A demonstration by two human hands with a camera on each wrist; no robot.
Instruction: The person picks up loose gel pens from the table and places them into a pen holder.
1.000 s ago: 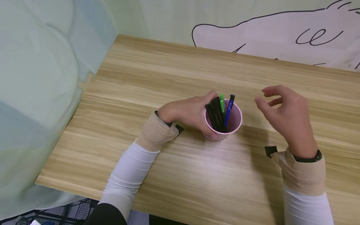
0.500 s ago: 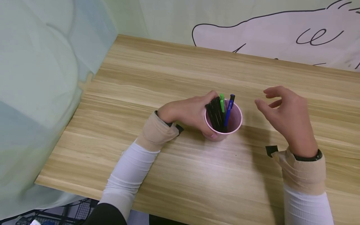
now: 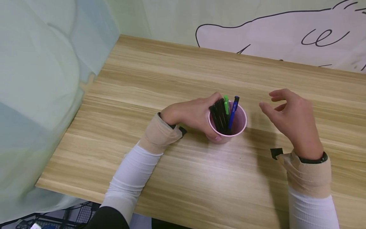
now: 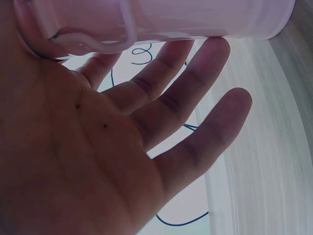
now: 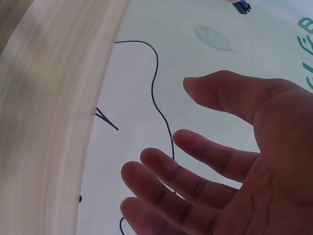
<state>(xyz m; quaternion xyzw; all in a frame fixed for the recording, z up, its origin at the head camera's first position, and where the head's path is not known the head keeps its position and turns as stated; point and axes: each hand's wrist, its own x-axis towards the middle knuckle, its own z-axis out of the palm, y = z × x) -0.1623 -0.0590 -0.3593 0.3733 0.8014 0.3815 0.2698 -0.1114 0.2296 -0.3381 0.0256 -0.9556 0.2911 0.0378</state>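
Left of centre on the wooden table, my left hand [image 3: 193, 115] holds a pink cup [image 3: 226, 139] from its left side, thumb toward me and fingers behind. In the left wrist view the cup [image 4: 195, 17] lies across the fingers, and the little finger stands off it. Several black pens [image 3: 219, 116] lean together in the cup, beside a green pen [image 3: 226, 105] and a blue pen [image 3: 233, 111]. To the right of the cup, my right hand [image 3: 297, 122] hovers with loosely bent fingers. Its palm, in the right wrist view, has nothing in it.
The wooden table [image 3: 137, 76] meets a wall with a line drawing [image 3: 268, 30] at the back. A pale printed sheet [image 3: 37, 79] hangs along the left edge. Below the front left edge is a black metal frame [image 3: 67, 216] with cables.
My right hand's fingertips have drifted very slightly toward me and to the right. The left hand, cup and pens stay where they were.
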